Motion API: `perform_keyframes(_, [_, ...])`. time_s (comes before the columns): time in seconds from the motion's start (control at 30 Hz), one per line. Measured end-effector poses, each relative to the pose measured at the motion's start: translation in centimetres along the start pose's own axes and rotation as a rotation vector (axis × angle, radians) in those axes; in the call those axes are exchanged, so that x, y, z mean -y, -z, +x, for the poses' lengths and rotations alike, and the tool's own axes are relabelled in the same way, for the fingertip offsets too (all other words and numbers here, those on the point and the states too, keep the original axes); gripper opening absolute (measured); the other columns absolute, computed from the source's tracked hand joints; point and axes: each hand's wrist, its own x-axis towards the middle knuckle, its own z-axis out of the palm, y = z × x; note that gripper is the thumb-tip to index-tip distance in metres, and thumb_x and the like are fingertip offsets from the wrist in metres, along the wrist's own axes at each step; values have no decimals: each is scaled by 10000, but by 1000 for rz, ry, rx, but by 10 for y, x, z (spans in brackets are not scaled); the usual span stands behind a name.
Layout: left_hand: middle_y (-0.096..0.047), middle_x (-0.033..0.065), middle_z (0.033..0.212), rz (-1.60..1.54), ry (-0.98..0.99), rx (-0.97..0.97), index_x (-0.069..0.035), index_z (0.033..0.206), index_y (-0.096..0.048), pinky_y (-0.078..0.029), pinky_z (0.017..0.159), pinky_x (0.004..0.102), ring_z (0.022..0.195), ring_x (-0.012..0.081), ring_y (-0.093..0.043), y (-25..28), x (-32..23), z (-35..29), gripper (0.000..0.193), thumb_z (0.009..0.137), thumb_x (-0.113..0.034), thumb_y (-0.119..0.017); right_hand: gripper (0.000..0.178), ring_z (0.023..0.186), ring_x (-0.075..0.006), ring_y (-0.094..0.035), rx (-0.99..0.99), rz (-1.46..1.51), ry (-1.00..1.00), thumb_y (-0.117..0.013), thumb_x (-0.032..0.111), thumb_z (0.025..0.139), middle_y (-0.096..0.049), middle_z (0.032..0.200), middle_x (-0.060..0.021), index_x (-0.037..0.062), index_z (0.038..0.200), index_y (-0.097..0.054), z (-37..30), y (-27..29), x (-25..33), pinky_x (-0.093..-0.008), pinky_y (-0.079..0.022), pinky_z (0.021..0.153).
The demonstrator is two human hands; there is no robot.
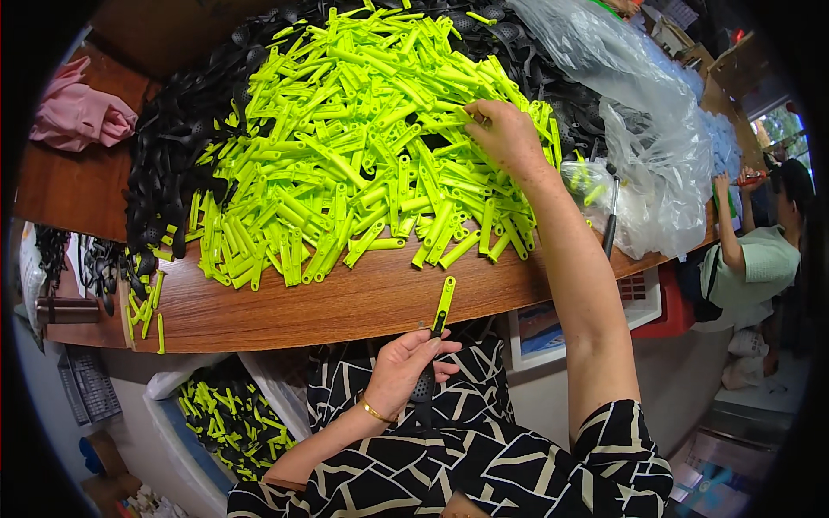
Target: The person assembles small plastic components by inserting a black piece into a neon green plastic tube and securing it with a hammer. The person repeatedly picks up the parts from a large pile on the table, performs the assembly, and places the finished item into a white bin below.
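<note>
Near the table's front edge, my left hand [399,373] is closed round a black slotted spoon [422,387], whose head with small holes points down toward my lap. A lime-green plastic handle [446,298] sits on the spoon's upper end and points away from me. My right hand [509,142] reaches to the right side of a large heap of lime-green handles [345,147]. Its thumb and fingers pinch at the end of one handle, partly hidden by the fingertips.
Black utensil parts [164,173] lie around the heap's left and far sides. Clear plastic sheeting [656,164] and a black-handled tool [610,220] are at the right. Below left stands a lined bin [160,397] of green-handled black pieces. Another person [760,259] works at far right.
</note>
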Motion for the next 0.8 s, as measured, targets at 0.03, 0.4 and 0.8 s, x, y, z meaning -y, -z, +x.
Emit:
perform_keyframes(0.03, [-722, 185, 1181, 2, -2, 4, 22, 1321, -601, -605, 741, 274, 896, 225, -758, 1, 0, 0, 345, 1058, -201, -593, 292, 938, -284, -713, 15, 111, -62, -792, 213, 837, -757, 959, -96, 80, 1094, -752, -3, 5, 2, -405, -553, 839])
perform_keyframes(0.4, [-728, 160, 1171, 69, -52, -20, 5, 1308, -614, -588, 731, 269, 874, 208, -755, 4, 9, 4, 324, 1062, -204, -585, 240, 968, -254, -698, 140, 507, 282, -712, 62, 921, -739, 1014, -86, 79, 1157, -749, -79, 62, 62, -321, -534, 853])
perform_keyframes(0.8, [-738, 155, 1153, 178, -122, -35, -14, 1282, -636, -586, 714, 256, 834, 187, -757, 3, 8, 3, 325, 1070, -254, -579, 133, 893, -309, -681, 756, 403, 300, -731, 139, 888, -698, 910, -111, 36, 972, -719, -148, 51, 97, -396, -528, 794])
